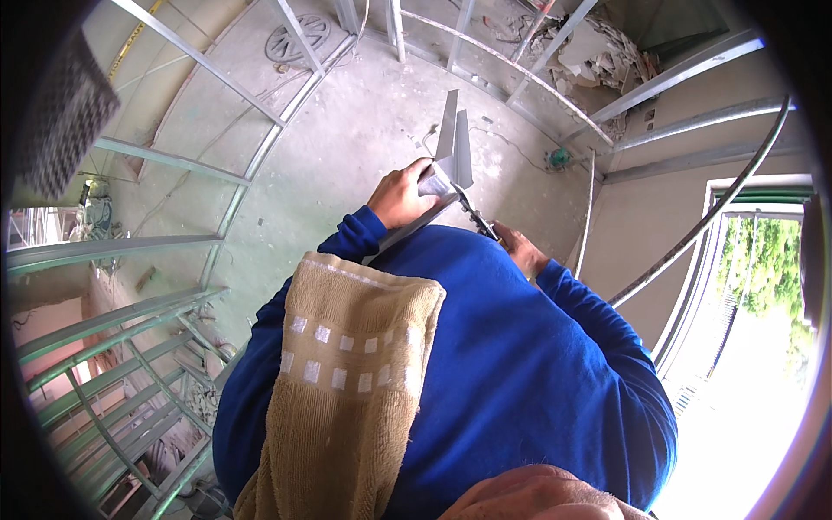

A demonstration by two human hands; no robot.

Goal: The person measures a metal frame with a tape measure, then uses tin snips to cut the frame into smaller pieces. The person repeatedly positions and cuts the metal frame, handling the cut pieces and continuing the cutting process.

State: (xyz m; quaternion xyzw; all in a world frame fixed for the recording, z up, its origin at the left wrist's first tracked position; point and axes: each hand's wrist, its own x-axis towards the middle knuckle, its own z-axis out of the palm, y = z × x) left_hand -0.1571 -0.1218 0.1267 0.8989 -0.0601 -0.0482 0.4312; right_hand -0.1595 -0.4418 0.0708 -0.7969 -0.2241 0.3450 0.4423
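Note:
My left hand [403,198] is closed around a bent light-gauge metal channel [465,149], its thumb on the near face. Two of the channel's flaps stick out away from me, and its other part runs back under my left forearm. In my right hand [520,250] are metal snips [482,225]; their dark jaws meet the channel at the bend, just right of my left fingers. Whether the blades bite into the metal I cannot tell. A tan towel [347,347] with white squares hangs down my front over the blue shirt [520,347].
Metal framing studs [195,62] cross the left and top. At lower left stands a green tubular frame [95,407]. Rubble [598,61] lies at the far right, with a green object [559,158] on the concrete floor [347,130]. A bright window [737,321] is at right.

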